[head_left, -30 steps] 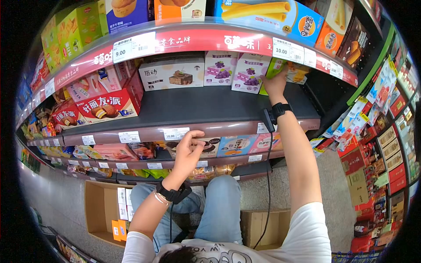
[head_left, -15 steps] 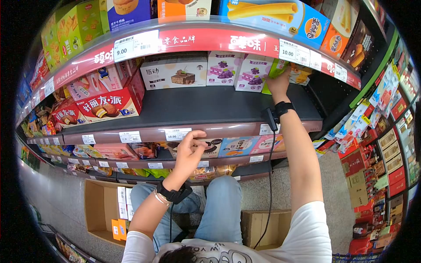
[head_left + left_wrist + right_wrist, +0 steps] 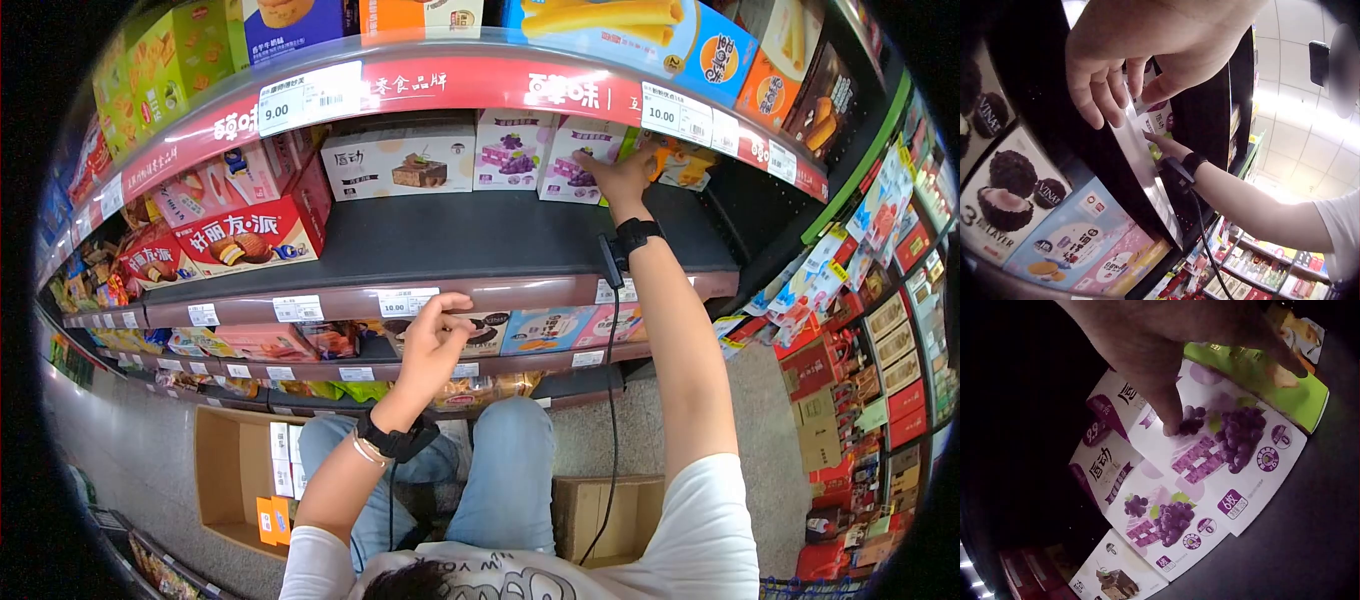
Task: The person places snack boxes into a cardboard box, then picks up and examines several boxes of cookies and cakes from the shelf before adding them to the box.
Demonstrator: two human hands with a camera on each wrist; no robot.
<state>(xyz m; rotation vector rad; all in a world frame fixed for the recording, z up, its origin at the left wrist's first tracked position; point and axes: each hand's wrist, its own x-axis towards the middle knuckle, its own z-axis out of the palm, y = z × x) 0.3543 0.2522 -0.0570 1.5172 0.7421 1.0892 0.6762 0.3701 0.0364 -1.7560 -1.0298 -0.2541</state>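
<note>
My right hand reaches onto the shelf, fingers spread. Its thumb touches the front of a white-and-purple grape cake box, and its other fingers extend over a green box beside it. Part of the green box is hidden behind that hand. A second grape cake box stands to the left, followed by a white chocolate cake box. My left hand hovers in front of the shelf's price-tag edge with loosely bent fingers and nothing in them.
A red pie box sits farther left on the same shelf. Overhead runs a red-banded shelf edge. On the floor are a carton with small boxes inside and another carton. A cable hangs from the right wrist.
My right thumb has shifted left from the green box onto the grape cake box, and the fingers have spread. The left hand has stayed nearly still.
</note>
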